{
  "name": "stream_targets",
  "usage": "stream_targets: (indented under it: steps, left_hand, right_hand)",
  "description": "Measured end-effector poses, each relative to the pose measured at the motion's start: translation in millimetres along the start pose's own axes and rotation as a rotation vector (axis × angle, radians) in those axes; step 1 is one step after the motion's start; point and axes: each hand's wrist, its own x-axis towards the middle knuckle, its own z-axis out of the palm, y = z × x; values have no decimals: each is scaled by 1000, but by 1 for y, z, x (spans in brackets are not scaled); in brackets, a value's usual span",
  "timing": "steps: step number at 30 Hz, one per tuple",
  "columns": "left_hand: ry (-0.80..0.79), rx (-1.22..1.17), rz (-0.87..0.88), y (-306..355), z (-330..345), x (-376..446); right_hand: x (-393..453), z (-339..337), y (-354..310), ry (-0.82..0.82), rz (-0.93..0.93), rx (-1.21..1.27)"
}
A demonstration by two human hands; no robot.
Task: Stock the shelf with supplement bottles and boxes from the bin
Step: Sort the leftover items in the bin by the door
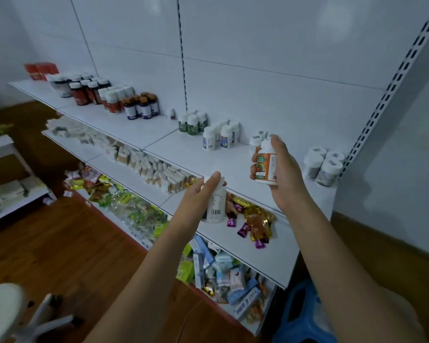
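Two bottles: white bottle (217, 203) in left hand (201, 194) fingers, orange-labelled bottle (266, 164) in right hand (284, 169).

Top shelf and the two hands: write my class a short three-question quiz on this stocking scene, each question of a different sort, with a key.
1. True or false: the right hand grips an orange-labelled bottle above the top shelf.
2. Multiple choice: the white bottle held in the left hand shows which mark? A) a barcode B) a red cross C) a green leaf
3. Fill in: the boxes at the far left end of the top shelf are ___ in colour.

Key: 1 true; 2 A; 3 red.
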Motion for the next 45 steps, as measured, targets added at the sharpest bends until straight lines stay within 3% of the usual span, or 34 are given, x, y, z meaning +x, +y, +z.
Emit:
stream_targets:
  steps: [11,18,23,29,34,37,45]
  left_hand:
    - [-42,153,-24,-29,-61,144]
    - [-120,387,30,-43,-81,257]
    - [-113,576,252,-53,-92,302]
    - [-166,737,419,-76,-111,320]
    - [-146,1035,884,-81,-128,330]
    - [-151,1141,1048,-79,-137,346]
    - [-282,1185,1093,-68,-132,388]
  right_hand:
    - [123,-16,63,169,32,-72]
    - [201,-34,104,336,28,-457]
    - [229,-35,122,318,-205,-685]
    - [223,-49,160,308,-156,-842]
    - [214,-41,167,414,-188,-922]
    - [210,-36,170,536,-191,-964]
    - [221,-35,173,809,-221,-1041]
